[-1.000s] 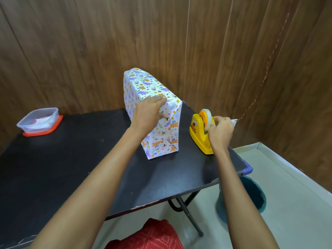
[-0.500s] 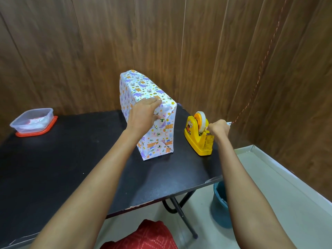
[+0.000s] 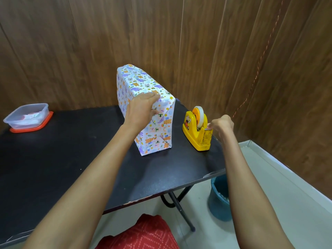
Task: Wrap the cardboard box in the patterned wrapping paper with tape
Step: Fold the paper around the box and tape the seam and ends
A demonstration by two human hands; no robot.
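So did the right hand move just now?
Yes. The right hand slid away from the roll, toward the cutter end of the yellow tape dispenser.

- Clear plastic container standing on an orange lid, at the far left of the black tabletop.
- Blue bucket on the floor below the tabletop's right edge.
- Thin orange cord against the wood-panelled wall.

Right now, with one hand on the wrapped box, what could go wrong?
Only the left hand presses the folded end flap of the box; if it eases, the paper may spring open. The right hand pinches tape at a dispenser near the table edge; a hard tug could drag it off.
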